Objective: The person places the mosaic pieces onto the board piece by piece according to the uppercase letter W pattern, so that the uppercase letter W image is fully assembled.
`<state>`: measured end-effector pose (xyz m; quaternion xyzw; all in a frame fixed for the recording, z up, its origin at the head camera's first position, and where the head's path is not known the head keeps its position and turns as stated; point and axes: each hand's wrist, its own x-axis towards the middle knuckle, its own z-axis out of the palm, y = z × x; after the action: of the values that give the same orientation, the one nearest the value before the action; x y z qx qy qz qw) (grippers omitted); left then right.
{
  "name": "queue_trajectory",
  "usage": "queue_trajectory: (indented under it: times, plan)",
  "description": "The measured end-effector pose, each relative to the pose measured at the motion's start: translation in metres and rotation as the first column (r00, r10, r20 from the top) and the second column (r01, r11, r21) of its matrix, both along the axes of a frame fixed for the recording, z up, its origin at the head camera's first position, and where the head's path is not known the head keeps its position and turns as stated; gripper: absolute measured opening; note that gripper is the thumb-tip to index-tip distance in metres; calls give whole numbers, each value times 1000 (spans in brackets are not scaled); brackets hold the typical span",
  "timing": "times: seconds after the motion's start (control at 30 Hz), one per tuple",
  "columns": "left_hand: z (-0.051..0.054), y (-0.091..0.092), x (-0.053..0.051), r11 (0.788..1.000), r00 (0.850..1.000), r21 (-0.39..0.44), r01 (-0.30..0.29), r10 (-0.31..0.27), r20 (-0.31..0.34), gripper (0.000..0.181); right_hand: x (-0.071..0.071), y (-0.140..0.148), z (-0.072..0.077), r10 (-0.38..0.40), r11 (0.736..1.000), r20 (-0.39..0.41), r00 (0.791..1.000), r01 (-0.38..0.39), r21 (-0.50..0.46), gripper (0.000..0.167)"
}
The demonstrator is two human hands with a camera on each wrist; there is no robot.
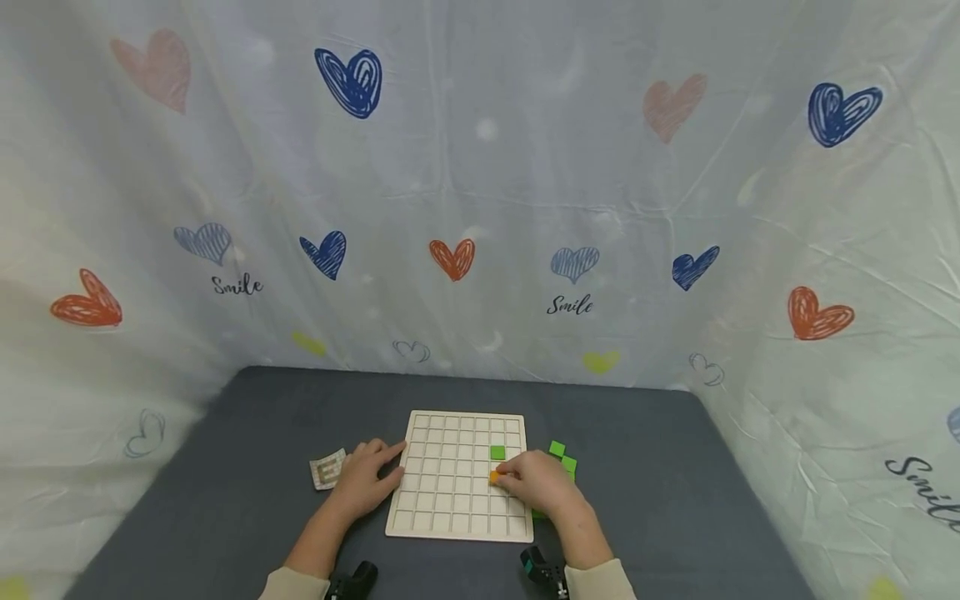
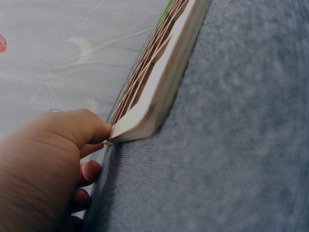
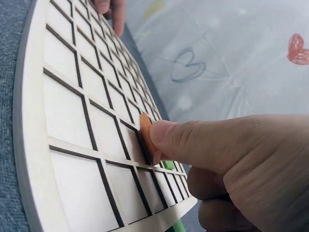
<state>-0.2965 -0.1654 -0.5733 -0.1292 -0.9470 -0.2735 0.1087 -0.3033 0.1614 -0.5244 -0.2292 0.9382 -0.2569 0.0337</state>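
A pale wooden grid board [image 1: 442, 503] lies on the dark cloth between both hands. My right hand [image 1: 542, 482] pinches an orange square tile [image 3: 146, 135] between thumb and fingers. The tile is tilted on edge at a cell in the board's right half. One green tile [image 1: 498, 452] lies in a cell farther back, in line with the orange one. At the board's left edge, my left hand [image 1: 363, 479] touches the rim with thumb and forefinger. Close up in the left wrist view, its thumb meets the board's corner [image 2: 140, 121].
Several loose green tiles [image 1: 557, 448] lie right of the board, partly hidden by the right hand. A small cream patterned piece [image 1: 327, 470] is left of the left hand. Black devices [image 1: 352, 581] sit at both wrists. A heart-printed curtain [image 1: 480, 167] encloses the table.
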Motion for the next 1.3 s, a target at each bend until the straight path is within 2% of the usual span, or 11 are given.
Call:
queue_trajectory:
  times: [0.33, 0.5, 0.67, 0.8, 1.03, 1.2, 1.3]
  plan:
    - [1, -1, 0, 1000, 1000, 0, 8, -8, -4, 44, -1, -1, -7, -14, 1000, -79, 997, 14, 8, 17]
    - [0, 0, -1, 1000, 1000, 3, -4, 4, -2, 43, -2, -4, -11, -70, 997, -119, 990, 68, -27, 12]
    - [-1, -1, -2, 1000, 999, -3, -20, 20, 46, 45, -1, -9, -15, -120, 993, -178, 977, 117, -27, 12]
    - [-1, 0, -4, 1000, 999, 12, -17, 16, 52, 45, -3, -9, -17, -151, 989, -203, 967, 148, -30, 12]
    - [-1, -3, -3, 1000, 999, 20, 3, -4, 35, 44, -3, -10, -19, -171, 985, -178, 969, 169, -26, 13]
    - [-2, -2, -2, 1000, 1000, 20, 5, -4, -8, 42, -3, -9, -13, -155, 988, -163, 974, 151, -37, 15]
    - [-2, -1, -3, 1000, 1000, 14, -2, 2, -13, 43, -4, -5, -8, -152, 987, -143, 978, 143, -72, 18]
